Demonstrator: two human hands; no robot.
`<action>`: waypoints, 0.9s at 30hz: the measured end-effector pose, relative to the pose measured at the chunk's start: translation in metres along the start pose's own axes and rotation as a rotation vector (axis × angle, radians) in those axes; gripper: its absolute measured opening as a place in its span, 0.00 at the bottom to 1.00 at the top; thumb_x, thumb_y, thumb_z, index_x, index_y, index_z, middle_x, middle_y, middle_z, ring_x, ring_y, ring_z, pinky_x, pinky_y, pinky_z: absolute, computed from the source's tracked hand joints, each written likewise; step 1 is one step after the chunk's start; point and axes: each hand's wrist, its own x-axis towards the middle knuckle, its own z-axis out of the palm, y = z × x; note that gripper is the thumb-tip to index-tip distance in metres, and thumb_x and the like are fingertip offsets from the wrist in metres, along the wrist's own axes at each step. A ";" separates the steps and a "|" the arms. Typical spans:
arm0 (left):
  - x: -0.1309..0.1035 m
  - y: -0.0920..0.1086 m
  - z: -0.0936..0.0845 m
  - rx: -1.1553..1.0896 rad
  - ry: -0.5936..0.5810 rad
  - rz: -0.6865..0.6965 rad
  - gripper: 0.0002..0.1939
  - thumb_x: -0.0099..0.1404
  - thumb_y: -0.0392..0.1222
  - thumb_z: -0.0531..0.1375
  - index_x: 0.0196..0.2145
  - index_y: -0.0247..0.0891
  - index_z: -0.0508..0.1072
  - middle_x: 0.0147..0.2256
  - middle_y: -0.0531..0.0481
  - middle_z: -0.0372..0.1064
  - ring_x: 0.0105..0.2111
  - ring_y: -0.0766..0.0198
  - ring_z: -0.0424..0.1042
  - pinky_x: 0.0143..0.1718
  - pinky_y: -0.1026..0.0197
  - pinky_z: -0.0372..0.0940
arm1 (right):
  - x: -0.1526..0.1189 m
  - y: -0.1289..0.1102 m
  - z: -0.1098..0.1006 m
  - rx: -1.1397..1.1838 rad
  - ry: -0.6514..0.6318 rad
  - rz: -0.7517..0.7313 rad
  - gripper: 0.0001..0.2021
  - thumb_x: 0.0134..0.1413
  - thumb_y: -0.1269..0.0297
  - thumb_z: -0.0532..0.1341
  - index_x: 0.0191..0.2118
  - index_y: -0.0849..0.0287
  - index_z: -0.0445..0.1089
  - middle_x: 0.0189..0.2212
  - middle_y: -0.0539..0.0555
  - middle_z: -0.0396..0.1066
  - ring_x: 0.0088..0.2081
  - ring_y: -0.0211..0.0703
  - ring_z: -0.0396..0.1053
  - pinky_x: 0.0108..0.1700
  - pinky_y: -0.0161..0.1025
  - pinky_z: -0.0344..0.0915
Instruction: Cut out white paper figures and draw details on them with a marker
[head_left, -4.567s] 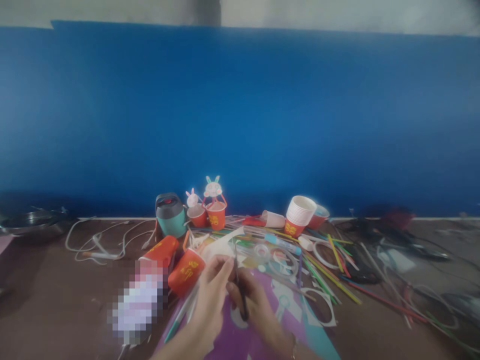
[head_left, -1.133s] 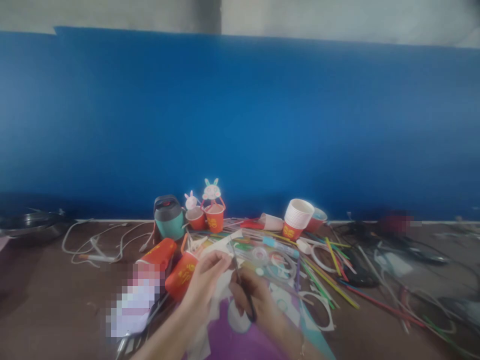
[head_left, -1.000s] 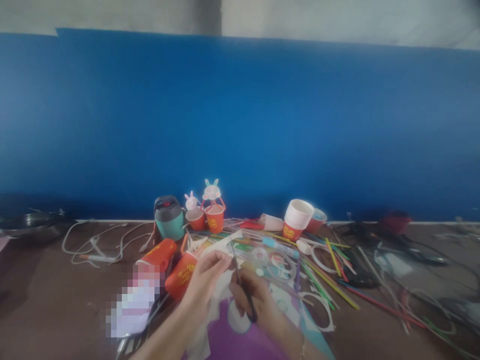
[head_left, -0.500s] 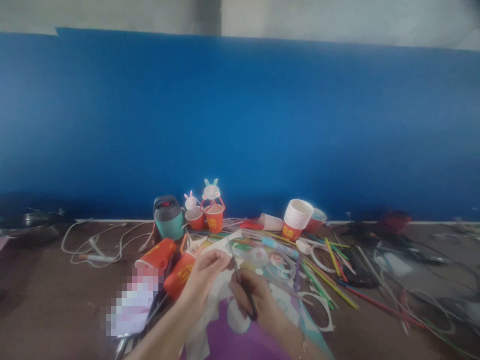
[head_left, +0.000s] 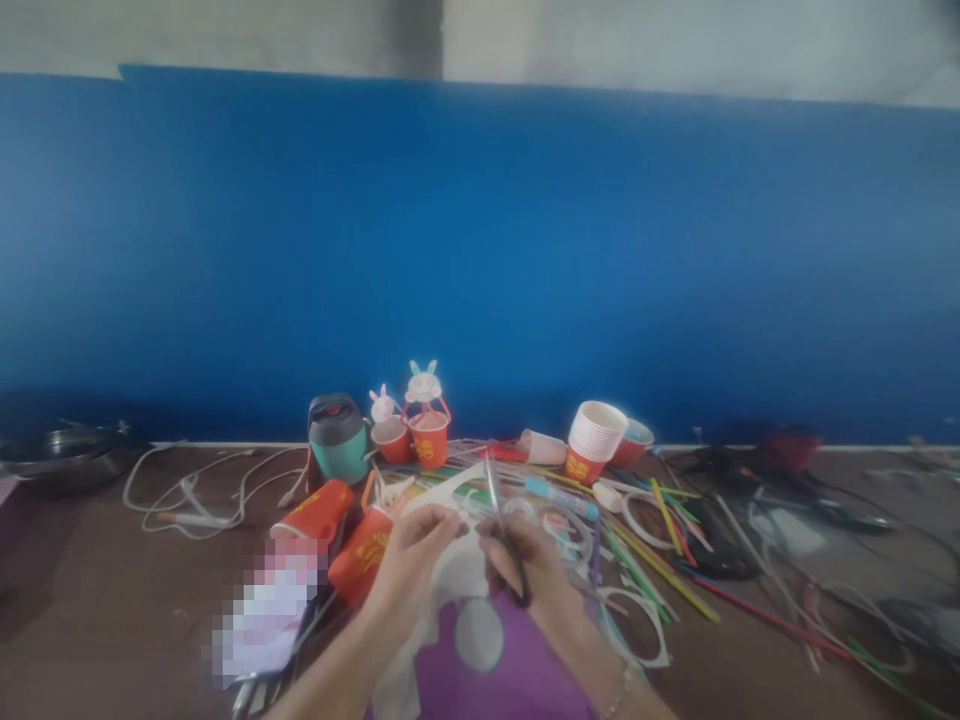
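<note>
My left hand (head_left: 421, 550) pinches a sheet of white paper (head_left: 457, 575), whose curved strip rises above the fingers. Just to its right, my right hand (head_left: 529, 560) is closed on the dark handles of a pair of scissors (head_left: 496, 490), with the blades pointing up and away. Below both hands lies a purple sheet (head_left: 502, 680) bearing a pale round shape (head_left: 480, 635). Whether the blades touch the paper is too blurred to tell.
Two red cups (head_left: 429, 440) with rabbit figures stand behind, beside a teal container (head_left: 337, 440). Tipped red cups (head_left: 319, 512) and a phone (head_left: 270, 620) lie left. Stacked cups (head_left: 596, 435), coloured strips (head_left: 660, 570) and cables (head_left: 199, 500) surround the work.
My right hand and the scissors have moved right, away from my left hand. The white paper between the hands has shifted, and the round shape on the purple sheet is more exposed.
</note>
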 end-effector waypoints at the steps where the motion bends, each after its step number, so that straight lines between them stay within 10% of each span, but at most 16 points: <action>1: -0.001 -0.001 0.001 0.012 -0.017 -0.003 0.10 0.56 0.47 0.63 0.25 0.37 0.74 0.27 0.50 0.70 0.32 0.61 0.66 0.37 0.62 0.58 | -0.001 -0.001 0.002 0.018 0.017 0.003 0.26 0.39 0.40 0.64 0.32 0.60 0.68 0.12 0.45 0.62 0.14 0.34 0.59 0.16 0.31 0.54; 20: -0.002 -0.003 0.008 0.060 -0.162 -0.084 0.12 0.50 0.46 0.66 0.21 0.36 0.70 0.20 0.53 0.64 0.23 0.66 0.61 0.27 0.64 0.53 | 0.008 0.006 -0.011 -0.109 -0.081 0.014 0.17 0.44 0.49 0.64 0.27 0.60 0.65 0.10 0.44 0.63 0.12 0.34 0.60 0.14 0.29 0.54; 27: -0.003 -0.001 0.005 -0.174 -0.047 -0.071 0.11 0.54 0.45 0.66 0.23 0.36 0.70 0.25 0.53 0.67 0.29 0.66 0.65 0.32 0.66 0.60 | 0.001 0.005 -0.002 -0.043 -0.069 -0.048 0.13 0.47 0.54 0.62 0.28 0.59 0.64 0.15 0.45 0.65 0.17 0.34 0.63 0.21 0.31 0.61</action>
